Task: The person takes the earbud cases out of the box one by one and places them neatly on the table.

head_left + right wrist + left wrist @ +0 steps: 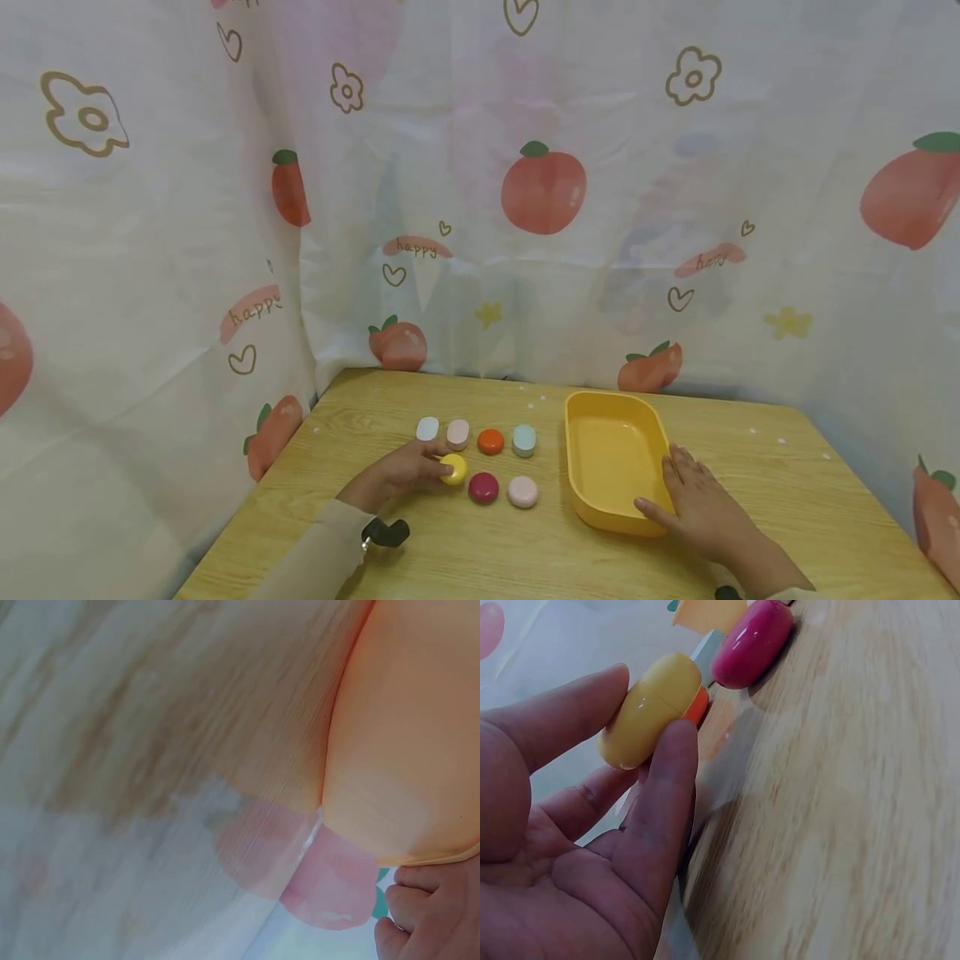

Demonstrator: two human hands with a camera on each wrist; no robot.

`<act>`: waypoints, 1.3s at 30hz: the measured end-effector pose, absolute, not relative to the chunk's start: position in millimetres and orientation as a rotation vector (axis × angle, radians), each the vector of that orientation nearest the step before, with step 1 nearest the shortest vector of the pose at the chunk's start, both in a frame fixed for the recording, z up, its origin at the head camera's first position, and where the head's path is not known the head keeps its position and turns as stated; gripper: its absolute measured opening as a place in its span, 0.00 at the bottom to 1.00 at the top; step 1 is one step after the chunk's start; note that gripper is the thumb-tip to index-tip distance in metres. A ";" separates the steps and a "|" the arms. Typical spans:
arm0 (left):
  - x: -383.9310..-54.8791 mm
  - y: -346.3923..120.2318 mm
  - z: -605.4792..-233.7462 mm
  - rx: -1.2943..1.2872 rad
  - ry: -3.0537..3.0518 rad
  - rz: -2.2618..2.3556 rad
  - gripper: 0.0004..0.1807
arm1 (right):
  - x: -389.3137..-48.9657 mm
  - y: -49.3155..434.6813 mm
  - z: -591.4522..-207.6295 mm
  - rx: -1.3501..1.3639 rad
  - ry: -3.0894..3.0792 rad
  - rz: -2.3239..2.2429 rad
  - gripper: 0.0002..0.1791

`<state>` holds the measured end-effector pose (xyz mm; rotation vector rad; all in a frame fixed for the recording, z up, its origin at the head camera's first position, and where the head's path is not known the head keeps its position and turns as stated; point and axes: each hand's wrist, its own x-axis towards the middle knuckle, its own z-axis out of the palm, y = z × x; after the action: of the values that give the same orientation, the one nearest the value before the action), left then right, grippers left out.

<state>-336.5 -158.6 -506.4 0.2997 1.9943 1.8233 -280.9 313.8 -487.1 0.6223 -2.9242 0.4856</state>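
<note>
My left hand (405, 473) pinches a small round yellow case (453, 469) between thumb and fingers. A seam runs round the yellow case (651, 711) in the left wrist view. Just right of it lie a magenta case (483, 487) and a pale pink round one (522, 492). Behind stand a white case (427, 429), a light pink oblong one (457, 434), an orange-red one (491, 442) and a light blue one (524, 440). My right hand (705, 504) rests on the right rim of a yellow plastic basin (573, 492), its thumb over the near corner.
A wooden table (420, 558) carries everything. Printed fabric (465, 167) hangs along the back and the sides of the table. Small white specks dot the tabletop near its back and right edges.
</note>
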 end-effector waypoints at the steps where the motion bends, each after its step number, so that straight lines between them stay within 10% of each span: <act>1: -336.4 -158.8 -506.6 0.304 2.001 1.819 0.19 | -280.8 313.9 -487.2 0.621 -2.925 0.486 0.53; 39: -325.2 -153.5 -501.4 0.361 2.617 1.273 0.11 | -282.5 311.5 -485.1 0.622 -2.948 0.477 0.53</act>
<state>-325.2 -153.5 -501.4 0.3613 2.6174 1.2726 -282.5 311.5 -485.1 0.6218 -2.9482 0.4769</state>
